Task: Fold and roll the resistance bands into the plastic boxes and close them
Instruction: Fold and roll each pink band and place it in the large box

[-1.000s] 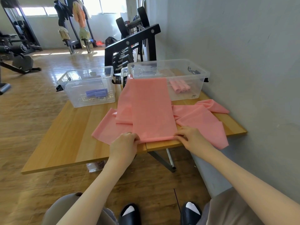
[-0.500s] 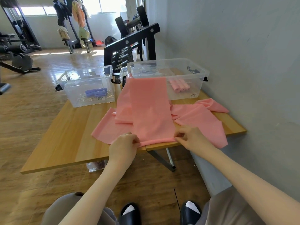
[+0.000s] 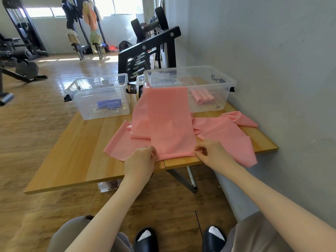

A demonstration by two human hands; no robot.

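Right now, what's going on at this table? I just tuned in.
A person is packing resistance bands. Both hands pinch the near end of a folded pink band at the table edge: the left hand at its left corner, the right hand at its right corner, seemingly about to roll it. The band's far end drapes up against the right plastic box, which holds pink rolls. The left plastic box holds purple rolls. Both boxes are open.

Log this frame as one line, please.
left hand, right hand: pinch pink band near end | starting roll | boxes open
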